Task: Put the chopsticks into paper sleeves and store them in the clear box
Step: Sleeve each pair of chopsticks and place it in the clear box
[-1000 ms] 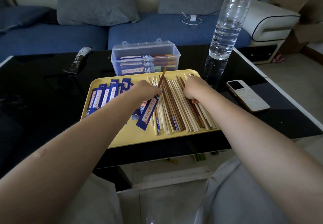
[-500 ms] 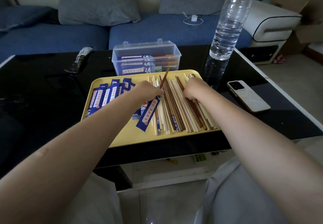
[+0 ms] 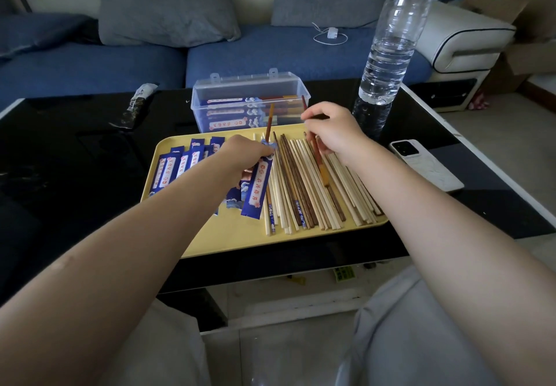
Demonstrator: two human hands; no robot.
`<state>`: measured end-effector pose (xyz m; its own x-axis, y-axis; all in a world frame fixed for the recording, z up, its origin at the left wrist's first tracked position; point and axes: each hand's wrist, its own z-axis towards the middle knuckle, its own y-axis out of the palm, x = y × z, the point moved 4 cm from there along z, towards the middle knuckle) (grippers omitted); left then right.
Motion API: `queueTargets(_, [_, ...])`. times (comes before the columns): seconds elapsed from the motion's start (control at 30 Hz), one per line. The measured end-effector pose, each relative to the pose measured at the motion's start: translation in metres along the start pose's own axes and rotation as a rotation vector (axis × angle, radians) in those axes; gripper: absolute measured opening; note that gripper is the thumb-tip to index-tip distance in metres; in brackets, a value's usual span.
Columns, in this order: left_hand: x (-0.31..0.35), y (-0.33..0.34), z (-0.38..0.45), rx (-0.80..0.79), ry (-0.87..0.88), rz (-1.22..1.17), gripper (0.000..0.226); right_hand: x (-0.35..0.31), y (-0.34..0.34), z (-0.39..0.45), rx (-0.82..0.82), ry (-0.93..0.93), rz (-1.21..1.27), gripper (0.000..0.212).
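Currently my left hand (image 3: 245,153) grips a sleeve (image 3: 258,187) with one chopstick (image 3: 270,122) inserted; my right hand (image 3: 334,133) pinches its mate (image 3: 316,152) over the tray's (image 3: 210,235) far edge. Next: align and insert.

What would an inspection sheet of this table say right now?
Surface: black glass table, yellow tray on it.
Job's things: loose chopsticks and blue sleeves on tray; clear box behind, partly filled.
Clutter: water bottle, phone, dark wrapper.
Hands: left hand holds a sleeve with one chopstick; right hand lifts a brown chopstick.
Cables: white charger cable on sofa.
Surroundings: blue sofa, cardboard boxes.
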<state>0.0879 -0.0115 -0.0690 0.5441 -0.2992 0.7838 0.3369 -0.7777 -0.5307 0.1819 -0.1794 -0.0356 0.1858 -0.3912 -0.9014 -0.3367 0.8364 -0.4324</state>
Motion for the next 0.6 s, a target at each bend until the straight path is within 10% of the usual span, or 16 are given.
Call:
queueTargets(0.2, [0.003, 0.002, -0.005, -0.101, -0.012, -0.154, 0.037, -0.015, -0.002, -0.003, -0.156, 0.032, 0.750, 0.017])
queueTargets(0.6, [0.016, 0.009, -0.024, -0.355, 0.067, -0.240, 0.015, 0.007, -0.012, 0.009, 0.078, 0.170, 0.592, 0.025])
